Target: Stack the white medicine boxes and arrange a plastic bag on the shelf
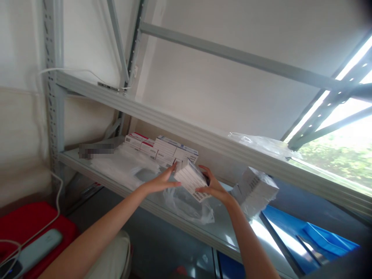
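Inspector: What is held above the grey metal shelf?

Recorder: A tilted stack of small white cardboard boxes is gripped between both hands, just over the shelf's middle. The left hand is pressed flat against the stack's left side, fingers extended and close together. The right hand is curled around the stack's right side, thumb under the front edge, fingers spread behind.

Inspector: What else is noted on the shelf?

Recorder: A row of white boxes with red and blue markings is stood at the back of the shelf, just behind the stack. A crumpled clear plastic bag is laid directly beneath the hands. A plastic-wrapped bundle of white boxes is seen on the shelf, right of the stack.
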### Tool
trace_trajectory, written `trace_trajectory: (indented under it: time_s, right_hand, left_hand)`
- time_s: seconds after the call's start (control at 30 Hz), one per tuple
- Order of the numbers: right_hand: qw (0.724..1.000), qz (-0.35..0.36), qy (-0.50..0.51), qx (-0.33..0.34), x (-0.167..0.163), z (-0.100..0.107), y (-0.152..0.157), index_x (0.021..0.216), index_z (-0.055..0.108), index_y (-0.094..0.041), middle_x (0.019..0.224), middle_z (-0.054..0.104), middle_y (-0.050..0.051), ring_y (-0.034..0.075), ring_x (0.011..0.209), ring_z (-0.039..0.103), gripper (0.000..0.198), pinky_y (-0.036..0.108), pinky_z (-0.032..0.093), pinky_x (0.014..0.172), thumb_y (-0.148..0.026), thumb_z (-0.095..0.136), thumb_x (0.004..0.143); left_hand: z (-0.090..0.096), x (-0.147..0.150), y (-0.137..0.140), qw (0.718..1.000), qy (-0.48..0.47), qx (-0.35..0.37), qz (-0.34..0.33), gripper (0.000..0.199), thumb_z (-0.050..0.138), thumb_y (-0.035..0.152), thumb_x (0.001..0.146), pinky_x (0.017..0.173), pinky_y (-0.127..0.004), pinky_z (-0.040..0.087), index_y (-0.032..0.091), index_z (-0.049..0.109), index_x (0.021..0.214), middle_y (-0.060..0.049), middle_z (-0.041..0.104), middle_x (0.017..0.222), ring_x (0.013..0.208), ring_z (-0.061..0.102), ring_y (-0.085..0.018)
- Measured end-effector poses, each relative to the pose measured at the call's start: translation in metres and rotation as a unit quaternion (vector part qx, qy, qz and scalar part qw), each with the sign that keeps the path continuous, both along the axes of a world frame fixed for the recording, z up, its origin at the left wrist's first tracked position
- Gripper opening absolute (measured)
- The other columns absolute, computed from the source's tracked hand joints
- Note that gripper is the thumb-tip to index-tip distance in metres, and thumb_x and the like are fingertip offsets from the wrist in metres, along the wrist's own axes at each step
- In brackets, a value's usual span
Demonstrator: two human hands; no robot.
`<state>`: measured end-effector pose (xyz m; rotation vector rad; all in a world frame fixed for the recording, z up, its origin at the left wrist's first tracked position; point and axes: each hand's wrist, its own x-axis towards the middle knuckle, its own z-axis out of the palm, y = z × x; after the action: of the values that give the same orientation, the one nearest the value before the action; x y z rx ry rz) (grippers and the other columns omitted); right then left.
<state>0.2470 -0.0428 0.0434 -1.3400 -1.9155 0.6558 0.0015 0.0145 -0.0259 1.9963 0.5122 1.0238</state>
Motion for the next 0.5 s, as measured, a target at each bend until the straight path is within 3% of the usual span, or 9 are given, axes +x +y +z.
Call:
trace_trajectory:
  time_s: [0.13, 0.3, 0.5]
  right_hand:
    - [0.998, 0.049, -0.048, 0.015, -0.031, 0.020, -0.002, 0.134, 0.034, -0.022, 0.132, 0.045, 0.010, 0.026, 0.120, 0.044, 0.094, 0.040, 0.033, 0.104, -0.035, 0.078, 0.052]
    - [0.986, 0.098, -0.134, 0.020, -0.084, 0.030, 0.013, 0.134, 0.035, -0.023, 0.137, 0.040, 0.008, 0.026, 0.125, 0.039, 0.093, 0.042, 0.029, 0.106, -0.039, 0.078, 0.053]
    - [0.983, 0.158, -0.092, -0.001, -0.170, 0.039, 0.088, 0.139, 0.024, -0.022, 0.133, 0.044, 0.008, 0.023, 0.121, 0.044, 0.106, 0.039, 0.034, 0.103, -0.033, 0.080, 0.051]
  left_hand:
    - [0.019, -0.024, -0.008, 0.999, -0.021, 0.009, 0.033, 0.089, 0.069, 0.040, 0.071, 0.111, -0.043, 0.023, 0.023, 0.021, 0.144, -0.009, 0.027, 0.148, 0.132, 0.031, -0.027]
    - [0.016, -0.083, 0.001, 0.998, -0.045, -0.033, 0.040, 0.095, 0.079, 0.033, 0.060, 0.102, -0.043, 0.037, 0.022, 0.029, 0.141, -0.012, 0.038, 0.142, 0.122, 0.046, -0.027]
    - [0.019, -0.171, 0.059, 0.994, -0.041, -0.038, 0.092, 0.087, 0.078, 0.032, 0.060, 0.093, -0.038, 0.045, 0.018, 0.036, 0.136, -0.010, 0.052, 0.131, 0.114, 0.054, -0.026]
